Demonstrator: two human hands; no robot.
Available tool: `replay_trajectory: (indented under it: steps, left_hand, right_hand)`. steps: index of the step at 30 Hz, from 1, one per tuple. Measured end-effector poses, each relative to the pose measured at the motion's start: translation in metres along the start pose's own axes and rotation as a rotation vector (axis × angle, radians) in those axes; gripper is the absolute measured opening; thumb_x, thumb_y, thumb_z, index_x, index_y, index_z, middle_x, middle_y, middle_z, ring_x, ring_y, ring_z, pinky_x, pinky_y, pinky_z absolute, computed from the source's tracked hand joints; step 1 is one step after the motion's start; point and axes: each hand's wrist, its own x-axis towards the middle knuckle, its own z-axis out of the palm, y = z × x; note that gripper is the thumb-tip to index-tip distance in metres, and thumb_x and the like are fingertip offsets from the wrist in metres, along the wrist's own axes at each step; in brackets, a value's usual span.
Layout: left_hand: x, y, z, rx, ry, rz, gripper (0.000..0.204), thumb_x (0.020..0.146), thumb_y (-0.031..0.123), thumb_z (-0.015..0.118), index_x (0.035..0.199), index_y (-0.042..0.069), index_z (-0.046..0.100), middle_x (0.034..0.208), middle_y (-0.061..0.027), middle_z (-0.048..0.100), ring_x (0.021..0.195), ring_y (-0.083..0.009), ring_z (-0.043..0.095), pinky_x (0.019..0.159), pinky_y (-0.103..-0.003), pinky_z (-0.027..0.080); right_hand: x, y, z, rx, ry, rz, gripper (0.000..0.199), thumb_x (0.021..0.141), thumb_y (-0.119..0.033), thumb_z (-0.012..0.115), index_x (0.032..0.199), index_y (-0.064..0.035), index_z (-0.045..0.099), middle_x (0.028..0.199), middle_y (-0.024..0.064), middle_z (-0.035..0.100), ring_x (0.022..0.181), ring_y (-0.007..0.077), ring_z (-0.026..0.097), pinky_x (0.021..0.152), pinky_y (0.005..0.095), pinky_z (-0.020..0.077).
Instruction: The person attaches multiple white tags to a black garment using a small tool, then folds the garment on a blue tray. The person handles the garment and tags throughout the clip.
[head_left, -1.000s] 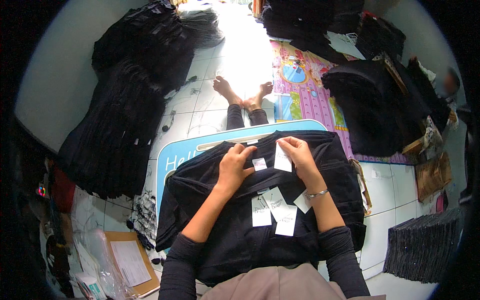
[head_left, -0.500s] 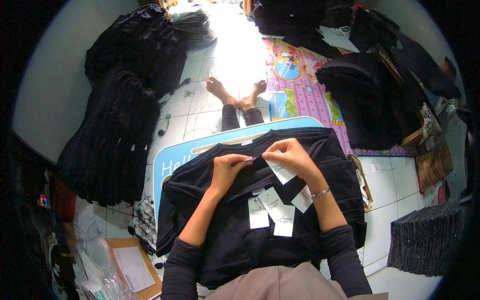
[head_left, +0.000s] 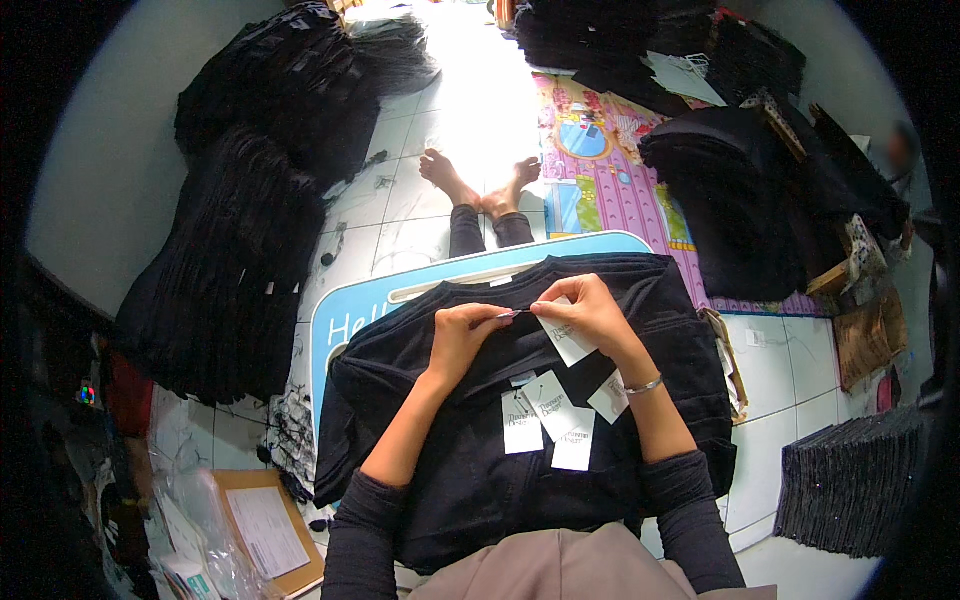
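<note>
Black folded garments [head_left: 480, 440] lie stacked on a small blue lap table [head_left: 345, 300] over my legs. Above their waistbands, my left hand [head_left: 462, 335] is closed in a pinch on one end of a thin dark string [head_left: 522, 311]. My right hand [head_left: 590, 315] pinches the string's other end, fingertips slightly apart from the left ones. A white hang tag [head_left: 568, 345] hangs under my right fingers, partly covered by them. Several more white hang tags [head_left: 572, 440] lie on the top garment, one [head_left: 610, 398] close to my right wrist.
Tall heaps of black garments [head_left: 220, 270] stand at the left, with more [head_left: 730, 200] at the right beside a colourful mat [head_left: 620, 190]. A neat black stack [head_left: 850, 485] sits at lower right. Plastic-wrapped papers and cardboard [head_left: 265, 530] lie lower left. A blurred person [head_left: 900, 150] is at the right edge.
Both hands keep almost the same pinch on the string. The whole view has shifted slightly. At the far right, the other person's dark-clothed arm has moved away from the garment pile.
</note>
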Motion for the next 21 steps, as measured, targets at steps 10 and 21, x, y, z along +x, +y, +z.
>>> replay_trajectory:
  steps: [10,21]
  left_hand:
    - [0.000,-0.002,0.002,-0.081,-0.017,-0.007,0.023,0.076,0.005,0.074,0.100,0.004,0.073,0.087,-0.0116,0.073,0.076,-0.0157,0.070,0.070,-0.026,0.055]
    - [-0.004,0.002,-0.018,-0.068,-0.075,-0.096,0.021,0.079,0.004,0.073,0.099,0.001,0.071,0.084,-0.0075,0.072,0.077,-0.0092,0.066,0.070,-0.025,0.054]
  right_hand:
    - [0.006,-0.003,0.018,-0.026,0.030,-0.055,0.025,0.073,-0.024,0.080,0.080,-0.0015,0.072,0.070,0.0056,0.068,0.062,0.0088,0.060,0.057,0.0255,0.0463]
    - [0.010,0.004,0.040,0.047,0.040,-0.191,0.046,0.081,-0.033,0.075,0.109,-0.0008,0.058,0.068,0.0128,0.067,0.066,0.0152,0.067,0.060,0.0270,0.0483]
